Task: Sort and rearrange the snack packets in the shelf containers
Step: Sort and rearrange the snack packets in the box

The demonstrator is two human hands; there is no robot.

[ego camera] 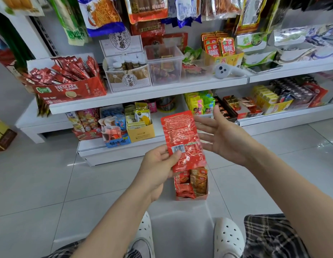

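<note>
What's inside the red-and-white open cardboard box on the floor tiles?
The red-and-white open cardboard box holds small red and orange-brown snack packets standing upright. The red foil packet held by the left hand covers the box's far end.

— Obstructions? 
— The red packet (183,140) covers the top of the floor box (191,185) behind it. Its print is too blurred to read. 
— Frame edges? 
— The hanging bags (104,13) are cut off at the top; both forearms run out below.

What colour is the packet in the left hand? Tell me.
Red packet with white print, pinched by the left hand; head view.
</note>
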